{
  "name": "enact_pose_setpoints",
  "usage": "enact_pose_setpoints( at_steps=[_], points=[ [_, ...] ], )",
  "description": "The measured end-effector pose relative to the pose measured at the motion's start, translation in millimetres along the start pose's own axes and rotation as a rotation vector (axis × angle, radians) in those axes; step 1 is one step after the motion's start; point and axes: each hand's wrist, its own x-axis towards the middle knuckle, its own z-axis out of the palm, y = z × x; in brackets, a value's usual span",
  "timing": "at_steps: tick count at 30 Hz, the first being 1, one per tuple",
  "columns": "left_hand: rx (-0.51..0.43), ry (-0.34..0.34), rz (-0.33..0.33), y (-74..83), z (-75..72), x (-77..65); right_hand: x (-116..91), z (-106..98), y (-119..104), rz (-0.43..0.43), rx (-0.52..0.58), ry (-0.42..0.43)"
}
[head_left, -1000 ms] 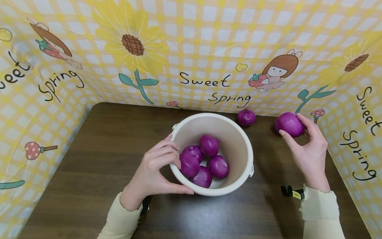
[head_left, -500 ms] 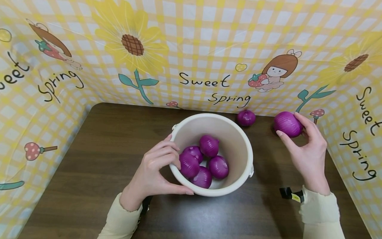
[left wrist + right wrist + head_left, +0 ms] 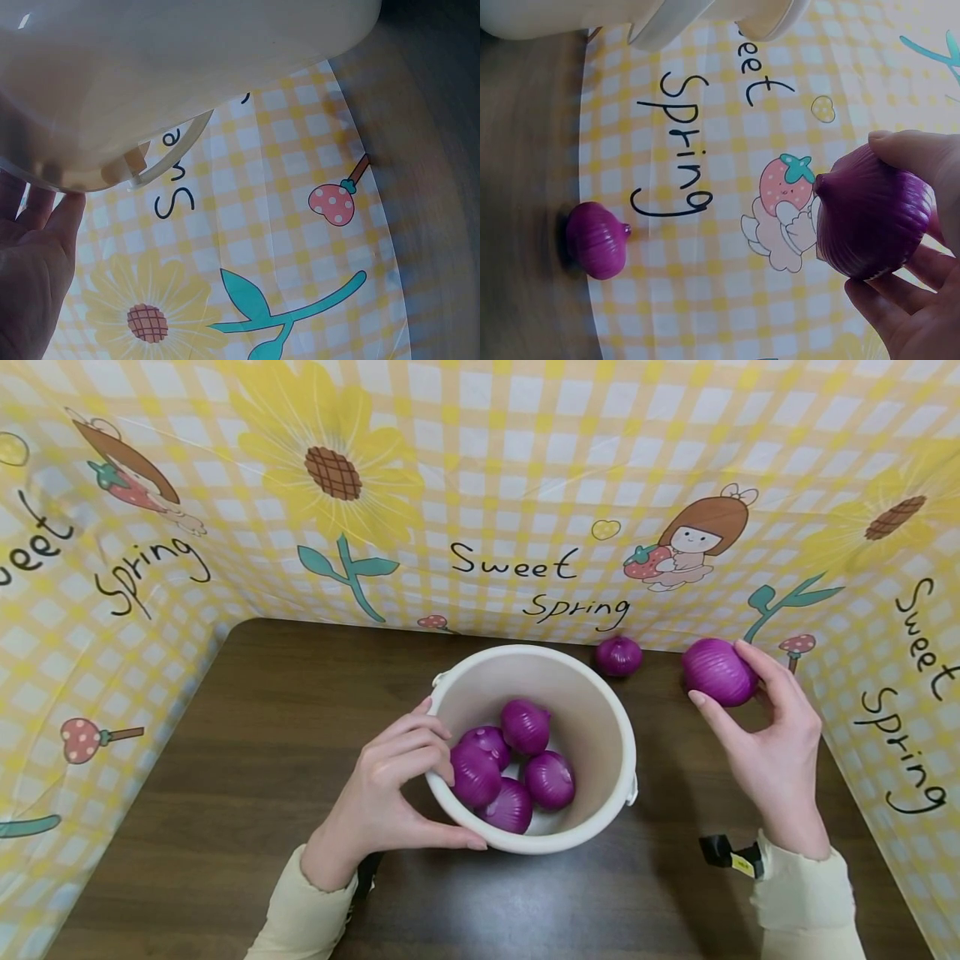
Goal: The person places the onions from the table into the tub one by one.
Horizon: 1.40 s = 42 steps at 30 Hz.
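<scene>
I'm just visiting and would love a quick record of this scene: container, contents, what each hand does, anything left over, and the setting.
Container: pale bucket, mouth facing up toward the head camera
Contents: five purple onions visible
Left hand: grips the bucket's rim
Right hand: holds a larger onion, outside the bucket
Left over: one small onion on the table, near the back edge
Setting: dark wooden table, yellow checked cloth around it

A dark brown wood-grain table [image 3: 217,760] is reflecting pale light. Behind it and along both sides, a yellow-and-white checked cloth [image 3: 517,452] is hanging, showing printed yellow sunflowers [image 3: 333,474] and black "Sweet Spring" lettering [image 3: 576,607].
</scene>
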Motion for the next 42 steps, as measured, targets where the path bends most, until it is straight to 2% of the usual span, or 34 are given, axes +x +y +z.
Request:
enact_pose_setpoints(
  at_steps=[4,13,26,42],
  points=[
    [-0.004,-0.005,-0.006,-0.2,-0.3,-0.2,-0.4,-0.1,-8.6,-0.017,0.014,0.000],
    [-0.002,-0.006,-0.005,-0.1,-0.6,-0.5,0.1,0.3,-4.5,-0.077,0.039,-0.010],
    [0.006,-0.002,-0.005,-0.5,0.0,-0.5,-0.6,-2.4,-48.5,-0.096,0.118,0.005],
    [0.007,-0.003,-0.006,-0.8,-0.2,-0.5,-4.4,4.8,-66.3,-0.148,0.194,-0.053]
  ],
)
